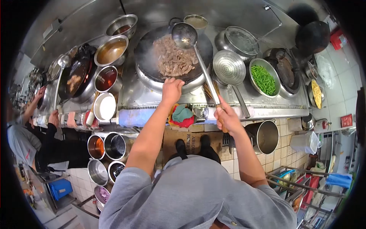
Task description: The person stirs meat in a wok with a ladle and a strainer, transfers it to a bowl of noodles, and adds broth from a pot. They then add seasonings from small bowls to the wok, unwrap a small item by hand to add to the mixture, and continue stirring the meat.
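Sliced meat (173,57) steams in the big black wok (146,47) straight ahead. My left hand (172,90) is closed at the wok's near rim; what its fingers grip there is hard to make out. In my right hand (225,116) is the wooden handle of a long ladle (184,36), its metal bowl raised over the wok's right part. Between my forearms, a red and teal cloth (183,115) lies at the stove's front edge. A perforated strainer (229,68) rests right of the wok.
Green beans (263,79) fill a bowl at right. Bowls of brown liquid (111,52) and red liquid (106,79) stand left, near a white container (105,106). A co-worker (26,143) holds a ladle at another wok (78,72). Pots (267,137) stand below the counter.
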Demonstrator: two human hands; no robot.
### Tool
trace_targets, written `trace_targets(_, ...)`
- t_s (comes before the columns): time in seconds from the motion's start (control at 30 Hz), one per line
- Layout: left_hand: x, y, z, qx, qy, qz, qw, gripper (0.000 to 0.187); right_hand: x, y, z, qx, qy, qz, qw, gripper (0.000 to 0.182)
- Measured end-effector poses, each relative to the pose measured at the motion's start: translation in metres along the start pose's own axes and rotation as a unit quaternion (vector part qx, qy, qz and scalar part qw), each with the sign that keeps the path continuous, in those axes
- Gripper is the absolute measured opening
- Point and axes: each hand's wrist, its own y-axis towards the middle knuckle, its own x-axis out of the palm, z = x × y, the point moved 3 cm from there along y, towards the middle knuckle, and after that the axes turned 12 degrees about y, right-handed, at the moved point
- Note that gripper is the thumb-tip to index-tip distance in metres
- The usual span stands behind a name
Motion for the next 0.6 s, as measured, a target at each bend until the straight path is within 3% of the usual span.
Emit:
trace_targets(0.07,0.003,-0.008,-0.003,0.035,-0.012,0.025,0.999,0.017,-0.006,0.007,0.014,-0.034,-0.096,0.044,0.994,0.059)
trace_targets(0.2,-0.005,-0.012,0.001,0.030,-0.008,0.047,0.998,0.017,-0.005,-0.017,0.002,-0.061,0.064,0.033,0.996,0.057)
trace_targets(0.27,-0.003,-0.016,0.000,0.037,0.014,0.022,0.999,0.018,-0.023,-0.036,0.014,-0.028,0.270,0.051,0.961,0.050)
trace_targets(0.47,-0.008,-0.014,0.003,-0.028,0.071,-0.045,0.996,0.021,-0.105,-0.136,0.015,-0.085,0.355,0.023,0.931,0.038)
trace_targets(0.5,-0.008,-0.015,0.003,-0.036,0.083,-0.029,0.995,0.022,-0.122,-0.161,0.024,-0.110,0.318,0.052,0.940,0.040)
trace_targets(0.6,0.000,-0.015,0.005,-0.070,0.123,-0.021,0.990,0.022,-0.171,-0.244,0.059,-0.082,0.173,0.272,0.943,0.045)
